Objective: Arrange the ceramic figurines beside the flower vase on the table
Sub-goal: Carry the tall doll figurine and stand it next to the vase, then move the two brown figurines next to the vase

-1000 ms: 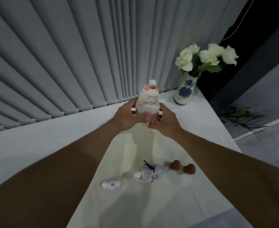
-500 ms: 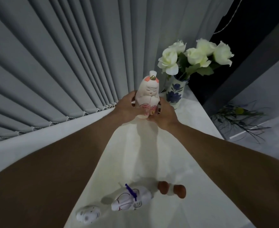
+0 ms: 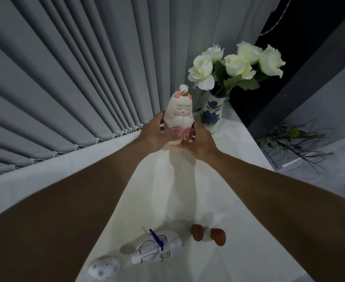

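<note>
A white ceramic doll figurine [image 3: 180, 113] with pink flowers and a gold-tipped cap stands upright at the far end of the table, just left of the blue-flowered vase [image 3: 210, 113] of white roses [image 3: 231, 65]. My left hand [image 3: 156, 133] and my right hand [image 3: 200, 142] clasp its base from both sides. Near me lie a white figurine with a purple cord [image 3: 158, 248] on its side, a small white round figurine [image 3: 104, 269] and a piece with two brown knobs [image 3: 208, 235].
A white cloth covers the table [image 3: 249, 231]. Grey vertical blinds [image 3: 76, 78] hang behind its left edge. To the right the table drops off to a floor with a thin-leaved plant [image 3: 293, 143] and a dark post [image 3: 310, 68].
Both hands carried the doll figurine forward until it stands close beside the vase. The camera followed, so the lying figurines slid lower in view.
</note>
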A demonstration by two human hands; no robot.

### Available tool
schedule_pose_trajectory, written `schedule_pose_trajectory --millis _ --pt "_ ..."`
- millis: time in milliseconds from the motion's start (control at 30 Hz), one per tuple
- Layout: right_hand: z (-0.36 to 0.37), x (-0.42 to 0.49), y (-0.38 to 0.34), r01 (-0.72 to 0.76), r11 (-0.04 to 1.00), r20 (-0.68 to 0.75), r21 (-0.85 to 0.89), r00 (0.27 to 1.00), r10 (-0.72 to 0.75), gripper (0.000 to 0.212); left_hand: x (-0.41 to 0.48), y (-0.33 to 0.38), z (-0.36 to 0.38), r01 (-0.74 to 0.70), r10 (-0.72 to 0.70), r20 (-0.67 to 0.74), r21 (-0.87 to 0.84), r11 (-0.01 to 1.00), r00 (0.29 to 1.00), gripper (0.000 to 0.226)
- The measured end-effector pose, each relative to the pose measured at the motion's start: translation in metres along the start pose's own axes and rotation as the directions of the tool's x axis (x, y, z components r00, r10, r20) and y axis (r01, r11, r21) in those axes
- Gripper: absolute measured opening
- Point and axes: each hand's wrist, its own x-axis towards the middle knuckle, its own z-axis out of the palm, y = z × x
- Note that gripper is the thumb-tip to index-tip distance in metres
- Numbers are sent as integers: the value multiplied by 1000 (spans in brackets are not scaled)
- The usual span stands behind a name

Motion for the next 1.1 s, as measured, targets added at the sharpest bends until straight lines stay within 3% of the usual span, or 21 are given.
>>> schedule_pose_trajectory --millis 200,300,433,533,700,800,900,1000,1100 --pt "-9 -16 3 -45 994 -28 -102 999 42 87 -24 -2 6 200 -196 -39 161 966 980 110" --pt "-17 -37 16 -74 983 -64 -170 996 64 91 -49 -9 12 239 -233 -51 222 945 971 99" --pt "-31 -79 36 -106 971 -58 -213 994 96 81 -84 -20 24 120 -173 119 357 926 978 74" --pt "-40 -115 51 -89 970 -6 -224 996 90 67 -110 -23 39 12 -142 308 389 921 941 59" --pt "-46 -170 79 -93 962 48 -255 993 108 49 -147 -29 67 -144 -136 525 458 877 840 63" --pt "-44 -197 92 -103 959 88 -263 988 131 49 -162 -36 83 -196 -146 568 495 846 810 67" --pt "-41 -218 100 -146 966 137 -212 975 177 62 -169 -45 98 -271 -127 579 550 790 806 66" --pt "-36 -229 109 -110 961 162 -255 975 154 61 -171 -53 108 -339 -77 556 604 722 827 46" --pt "-30 -230 120 -7 928 167 -372 983 74 55 -172 -61 114 -324 -39 500 616 718 865 21"
